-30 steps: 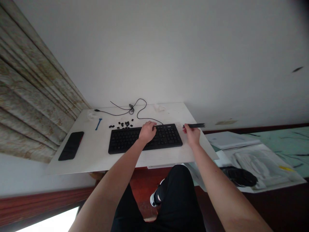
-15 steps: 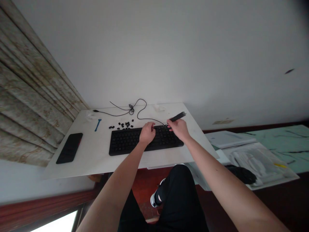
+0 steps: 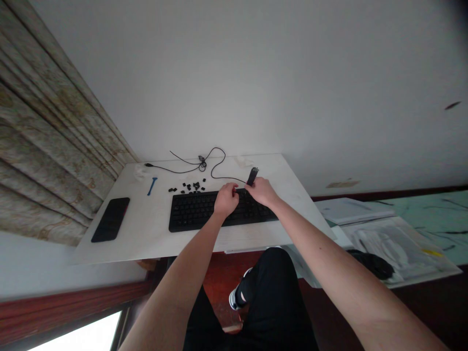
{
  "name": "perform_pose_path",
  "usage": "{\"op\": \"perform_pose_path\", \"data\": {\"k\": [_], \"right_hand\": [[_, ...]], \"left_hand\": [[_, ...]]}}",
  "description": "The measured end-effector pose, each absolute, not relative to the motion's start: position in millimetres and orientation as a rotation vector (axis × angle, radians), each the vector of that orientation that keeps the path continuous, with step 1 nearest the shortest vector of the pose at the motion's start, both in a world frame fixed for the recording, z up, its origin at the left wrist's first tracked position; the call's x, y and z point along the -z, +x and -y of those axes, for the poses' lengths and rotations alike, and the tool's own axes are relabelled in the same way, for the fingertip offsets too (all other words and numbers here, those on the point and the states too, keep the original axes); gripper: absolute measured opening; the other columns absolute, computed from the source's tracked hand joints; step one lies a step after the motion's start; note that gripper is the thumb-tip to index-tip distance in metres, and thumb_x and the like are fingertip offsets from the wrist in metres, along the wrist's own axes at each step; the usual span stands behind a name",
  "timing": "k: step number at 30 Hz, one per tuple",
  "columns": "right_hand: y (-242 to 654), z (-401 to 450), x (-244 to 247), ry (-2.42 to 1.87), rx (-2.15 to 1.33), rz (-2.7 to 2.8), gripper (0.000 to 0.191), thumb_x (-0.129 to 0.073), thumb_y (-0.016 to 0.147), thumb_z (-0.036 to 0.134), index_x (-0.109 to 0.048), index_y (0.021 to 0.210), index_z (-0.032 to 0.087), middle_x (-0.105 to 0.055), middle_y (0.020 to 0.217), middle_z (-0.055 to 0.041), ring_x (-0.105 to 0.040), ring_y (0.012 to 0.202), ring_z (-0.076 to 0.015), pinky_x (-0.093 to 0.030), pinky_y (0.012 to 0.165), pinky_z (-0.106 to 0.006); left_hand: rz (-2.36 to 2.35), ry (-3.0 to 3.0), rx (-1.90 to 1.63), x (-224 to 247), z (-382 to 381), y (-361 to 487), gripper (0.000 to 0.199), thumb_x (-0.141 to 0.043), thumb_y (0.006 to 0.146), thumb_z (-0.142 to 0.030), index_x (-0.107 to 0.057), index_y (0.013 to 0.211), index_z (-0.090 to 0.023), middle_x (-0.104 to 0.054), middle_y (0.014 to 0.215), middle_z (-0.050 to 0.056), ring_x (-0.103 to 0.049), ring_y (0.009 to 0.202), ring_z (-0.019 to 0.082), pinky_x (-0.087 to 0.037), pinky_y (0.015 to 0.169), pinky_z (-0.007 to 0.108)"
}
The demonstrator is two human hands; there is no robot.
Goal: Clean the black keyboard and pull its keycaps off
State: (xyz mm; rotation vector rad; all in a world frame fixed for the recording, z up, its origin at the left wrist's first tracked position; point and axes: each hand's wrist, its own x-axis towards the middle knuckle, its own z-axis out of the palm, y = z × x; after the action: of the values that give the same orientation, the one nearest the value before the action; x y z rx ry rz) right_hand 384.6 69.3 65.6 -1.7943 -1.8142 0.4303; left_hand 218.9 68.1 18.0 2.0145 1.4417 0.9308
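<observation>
A black computer keyboard point(image 3: 193, 213) lies across the white desk, its thin cable running from the back edge. My left hand point(image 3: 226, 199) rests over its middle with the fingers curled; whether something small is in them is hidden. Just to the right, my right hand point(image 3: 263, 191) is closed round a black brush point(image 3: 252, 175), which stands nearly upright with a frayed, greyish end on top. The brush's lower end is hidden by the fingers over the back part of the keys. Several loose black keycaps point(image 3: 196, 185) are scattered behind the keyboard's left half.
A blue tool point(image 3: 152, 186) and a black phone point(image 3: 110, 219) lie on the desk's left side. The bundled cable point(image 3: 202, 163) reaches toward the wall. Curtains point(image 3: 54, 126) hang at left; a clear plastic bag point(image 3: 395, 243) and a dark item point(image 3: 373, 263) lie at right.
My right hand has shifted left, closer to my left hand, and the brush has swung from leaning right to nearly upright. The whole view has shifted slightly.
</observation>
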Motion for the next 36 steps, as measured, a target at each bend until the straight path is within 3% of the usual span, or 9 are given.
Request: {"op": "perform_pose_path", "data": {"k": [5, 16, 21, 24, 28, 32, 36], "right_hand": [[389.8, -59.6, -58.2, -1.67, -0.504, 1.816, 0.009, -0.065, 0.085, 0.023, -0.072, 0.082, 0.02, -0.076, 0.081, -0.0087, -0.074, 0.079, -0.0264, -0.055, 0.073, -0.033], [398.9, -24.5, -26.9, -1.366, -0.638, 1.585, 0.023, -0.059, 0.091, 0.038, -0.07, 0.102, 0.02, -0.077, 0.097, -0.0073, -0.074, 0.088, -0.0222, -0.059, 0.082, -0.034], [396.3, -56.1, -46.6, -1.683, -0.498, 1.74, 0.012, -0.064, 0.087, 0.026, -0.072, 0.082, 0.019, -0.075, 0.076, -0.0077, -0.074, 0.077, -0.0247, -0.056, 0.075, -0.032], [386.3, -78.6, -55.0, -1.795, -0.389, 1.833, 0.015, -0.067, 0.084, 0.022, -0.07, 0.069, 0.019, -0.073, 0.07, -0.0091, -0.073, 0.074, -0.0247, -0.054, 0.07, -0.029], [378.6, -82.9, -56.0, -1.782, -0.333, 1.858, 0.014, -0.071, 0.082, 0.022, -0.069, 0.068, 0.019, -0.073, 0.068, -0.0094, -0.072, 0.071, -0.0249, -0.053, 0.064, -0.028], [387.9, -62.1, -50.3, -1.664, -0.427, 1.867, 0.009, -0.067, 0.087, 0.025, -0.073, 0.082, 0.019, -0.075, 0.075, -0.009, -0.074, 0.074, -0.0263, -0.055, 0.069, -0.031], [395.4, -41.5, -38.2, -1.501, -0.547, 1.778, 0.016, -0.061, 0.092, 0.029, -0.072, 0.098, 0.02, -0.077, 0.087, -0.008, -0.075, 0.085, -0.0254, -0.057, 0.078, -0.033]], "left_hand": [[-1.43, 2.122, -0.843, -21.4, -67.9, 220.1, 0.036, -0.054, 0.082, -0.006, -0.067, 0.113, -0.017, -0.069, 0.102, 0.009, -0.062, 0.101, 0.023, -0.05, 0.097, 0.038], [-1.348, 2.414, -0.596, -26.4, -61.5, 224.9, 0.039, -0.055, 0.088, -0.019, -0.064, 0.126, -0.023, -0.065, 0.121, 0.011, -0.054, 0.119, 0.03, -0.043, 0.104, 0.048], [-1.389, 2.42, -0.542, -24.0, -66.1, 224.5, 0.04, -0.043, 0.094, -0.011, -0.065, 0.125, -0.024, -0.064, 0.122, 0.011, -0.054, 0.118, 0.028, -0.043, 0.103, 0.046], [-1.402, 2.409, -0.552, -22.8, -68.1, 224.2, 0.036, -0.042, 0.098, -0.014, -0.067, 0.122, -0.024, -0.064, 0.118, 0.012, -0.055, 0.115, 0.028, -0.043, 0.101, 0.045], [-1.42, 2.394, -0.57, -22.0, -69.6, 224.4, 0.028, -0.046, 0.1, -0.021, -0.068, 0.117, -0.023, -0.065, 0.115, 0.011, -0.057, 0.112, 0.028, -0.044, 0.098, 0.044], [-1.412, 2.417, -0.558, -22.3, -69.7, 225.2, 0.025, -0.05, 0.1, -0.027, -0.069, 0.116, -0.024, -0.065, 0.114, 0.01, -0.057, 0.111, 0.028, -0.045, 0.097, 0.043], [-1.401, 2.439, -0.559, -23.5, -67.5, 226.8, 0.027, -0.05, 0.1, -0.036, -0.068, 0.117, -0.024, -0.064, 0.114, 0.01, -0.057, 0.112, 0.028, -0.044, 0.098, 0.043]]}}
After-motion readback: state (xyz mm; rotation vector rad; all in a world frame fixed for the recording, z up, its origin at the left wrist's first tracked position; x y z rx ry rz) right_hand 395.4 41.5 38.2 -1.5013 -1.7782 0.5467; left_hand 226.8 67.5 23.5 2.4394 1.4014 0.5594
